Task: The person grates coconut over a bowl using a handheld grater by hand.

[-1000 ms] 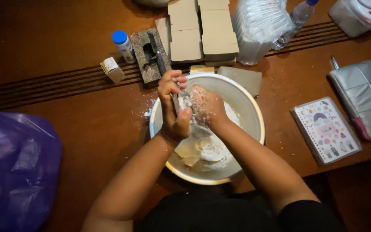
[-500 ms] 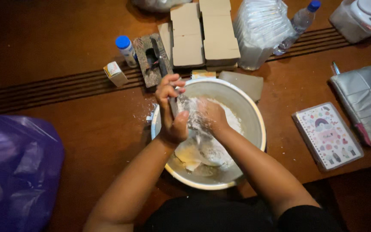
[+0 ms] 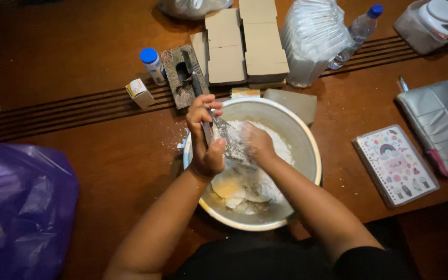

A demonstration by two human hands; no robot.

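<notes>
A flat metal scraper point(image 3: 227, 139) is gripped in the closed left hand point(image 3: 206, 136), blade slanting down-right. White powder is pressed by the closed right hand point(image 3: 255, 145) over the round steel bowl point(image 3: 307, 150).

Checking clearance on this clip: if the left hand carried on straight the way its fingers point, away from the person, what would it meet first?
Probably the far rim of the metal bowl, then the dark patterned block lying on the table beyond it. The left hand grips a scraper above the bowl, so height is uncertain.

L hand point(image 3: 206, 137) now lifted higher at bowl rim point(image 3: 307, 137), tilting the metal scraper point(image 3: 229, 140); R hand point(image 3: 255, 145) has dropped lower, powder-coated, hands no longer pressed tog.
</notes>
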